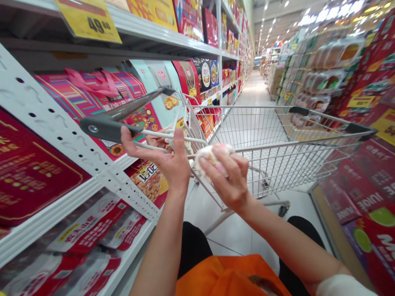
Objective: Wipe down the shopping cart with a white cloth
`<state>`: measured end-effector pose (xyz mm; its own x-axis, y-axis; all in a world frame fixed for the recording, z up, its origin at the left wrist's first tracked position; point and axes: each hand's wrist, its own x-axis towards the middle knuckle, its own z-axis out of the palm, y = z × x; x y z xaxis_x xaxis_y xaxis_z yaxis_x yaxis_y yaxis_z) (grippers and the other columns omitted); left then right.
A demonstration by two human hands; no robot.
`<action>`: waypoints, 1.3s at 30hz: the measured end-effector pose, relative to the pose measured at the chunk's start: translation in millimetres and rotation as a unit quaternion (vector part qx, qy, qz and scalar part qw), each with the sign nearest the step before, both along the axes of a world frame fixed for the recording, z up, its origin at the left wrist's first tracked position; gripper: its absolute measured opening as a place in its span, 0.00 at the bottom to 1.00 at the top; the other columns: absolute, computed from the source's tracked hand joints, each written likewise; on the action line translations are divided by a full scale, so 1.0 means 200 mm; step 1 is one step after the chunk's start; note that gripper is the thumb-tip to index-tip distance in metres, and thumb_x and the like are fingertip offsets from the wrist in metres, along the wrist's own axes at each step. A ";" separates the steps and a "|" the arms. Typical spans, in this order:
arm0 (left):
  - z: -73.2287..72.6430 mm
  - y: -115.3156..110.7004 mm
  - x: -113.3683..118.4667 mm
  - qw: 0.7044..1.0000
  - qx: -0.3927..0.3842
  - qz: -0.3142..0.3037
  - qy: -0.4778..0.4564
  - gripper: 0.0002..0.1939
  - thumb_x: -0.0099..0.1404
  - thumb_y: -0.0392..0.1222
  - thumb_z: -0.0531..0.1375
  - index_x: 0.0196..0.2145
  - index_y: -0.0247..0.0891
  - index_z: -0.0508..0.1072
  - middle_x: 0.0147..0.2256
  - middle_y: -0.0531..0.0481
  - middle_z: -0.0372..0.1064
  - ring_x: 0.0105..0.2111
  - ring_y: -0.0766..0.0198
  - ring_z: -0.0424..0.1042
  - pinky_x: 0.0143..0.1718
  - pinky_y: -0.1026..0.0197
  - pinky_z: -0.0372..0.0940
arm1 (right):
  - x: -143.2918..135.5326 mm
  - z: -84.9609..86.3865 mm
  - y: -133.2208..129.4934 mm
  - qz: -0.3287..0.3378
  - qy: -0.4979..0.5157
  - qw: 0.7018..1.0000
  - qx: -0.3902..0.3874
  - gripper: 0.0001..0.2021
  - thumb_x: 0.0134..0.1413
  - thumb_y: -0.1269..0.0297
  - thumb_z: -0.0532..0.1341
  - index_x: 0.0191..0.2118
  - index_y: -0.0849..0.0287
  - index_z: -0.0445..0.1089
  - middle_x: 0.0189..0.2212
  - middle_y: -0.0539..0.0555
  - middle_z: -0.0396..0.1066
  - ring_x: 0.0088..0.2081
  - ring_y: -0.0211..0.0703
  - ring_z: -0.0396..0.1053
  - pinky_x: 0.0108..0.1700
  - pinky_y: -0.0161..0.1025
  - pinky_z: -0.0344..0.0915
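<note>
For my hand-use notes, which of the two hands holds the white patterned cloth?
The right hand: it is curled over the cloth. The left hand, without a cloth, is at the shopping cart beside its grey bracket.

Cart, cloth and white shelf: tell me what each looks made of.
Cart: likely steel wire, smooth and lightly shiny, judging by its thin grey bars. Cloth: seemingly soft, matte fabric, bunched in the right hand; blur leaves the fiber open. Shelf: probably painted metal, glossy white, with punched holes in its upright.
</note>
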<state>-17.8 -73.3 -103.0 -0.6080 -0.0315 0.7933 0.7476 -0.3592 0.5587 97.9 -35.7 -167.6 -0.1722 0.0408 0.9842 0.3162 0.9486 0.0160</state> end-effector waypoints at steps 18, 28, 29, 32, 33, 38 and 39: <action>-0.02 -0.02 0.06 0.995 -0.073 0.070 0.024 0.43 0.67 0.51 0.60 0.67 0.51 0.35 0.72 0.38 0.30 0.57 0.52 0.70 0.49 0.52 0.76 | -0.01 -0.20 -0.10 -0.020 -0.075 0.996 -0.053 0.23 0.62 0.76 0.59 0.62 0.56 0.67 0.56 0.55 0.74 0.50 0.47 0.68 0.51 0.44 0.71; -0.02 -0.01 0.08 0.989 -0.071 0.127 0.024 0.39 0.66 0.50 0.60 0.65 0.55 0.40 0.72 0.43 0.36 0.65 0.51 0.60 0.52 0.50 0.75 | 0.04 -0.26 -0.14 -0.013 0.002 0.996 -0.088 0.21 0.63 0.76 0.56 0.59 0.54 0.70 0.52 0.60 0.74 0.53 0.46 0.71 0.51 0.45 0.70; -0.02 -0.01 0.08 0.990 -0.059 0.122 0.029 0.38 0.66 0.49 0.60 0.64 0.54 0.40 0.72 0.43 0.37 0.68 0.50 0.55 0.55 0.48 0.73 | 0.02 -0.25 -0.13 -0.013 -0.012 0.997 -0.079 0.21 0.63 0.75 0.57 0.59 0.53 0.70 0.54 0.60 0.73 0.55 0.47 0.69 0.53 0.45 0.69; -0.01 0.00 0.08 0.992 -0.023 0.114 0.057 0.37 0.64 0.50 0.61 0.62 0.50 0.43 0.69 0.41 0.40 0.72 0.50 0.40 0.64 0.44 0.64 | -0.03 -0.24 -0.11 -0.012 -0.055 0.995 -0.084 0.22 0.62 0.73 0.60 0.60 0.53 0.69 0.60 0.60 0.70 0.60 0.49 0.66 0.56 0.47 0.68; 0.00 0.00 0.07 0.991 -0.018 0.115 0.064 0.37 0.64 0.50 0.61 0.61 0.48 0.44 0.68 0.40 0.41 0.73 0.50 0.38 0.66 0.43 0.61 | -0.04 -0.26 -0.10 -0.010 -0.056 0.994 -0.088 0.21 0.62 0.73 0.60 0.59 0.54 0.70 0.60 0.61 0.69 0.60 0.49 0.65 0.56 0.47 0.68; -0.01 0.01 0.05 0.988 -0.013 0.123 0.095 0.36 0.64 0.50 0.60 0.61 0.47 0.41 0.66 0.37 0.40 0.72 0.48 0.41 0.69 0.40 0.53 | 0.07 -0.29 -0.09 0.014 0.012 0.995 -0.103 0.20 0.62 0.78 0.57 0.55 0.55 0.72 0.52 0.60 0.74 0.54 0.46 0.69 0.51 0.44 0.71; -0.01 0.01 0.04 0.987 -0.013 0.125 0.100 0.36 0.64 0.49 0.60 0.61 0.47 0.41 0.66 0.37 0.41 0.72 0.48 0.41 0.69 0.40 0.52 | 0.09 -0.28 -0.09 0.015 0.031 0.993 -0.111 0.21 0.61 0.78 0.57 0.56 0.54 0.72 0.51 0.60 0.74 0.54 0.46 0.69 0.51 0.45 0.71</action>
<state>-9.4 -71.4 -105.2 -0.4149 -0.1384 0.8993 0.9073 -0.1374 0.3975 115.9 -54.5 -224.4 -0.1167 0.2532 0.9604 0.2824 0.9355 -0.2123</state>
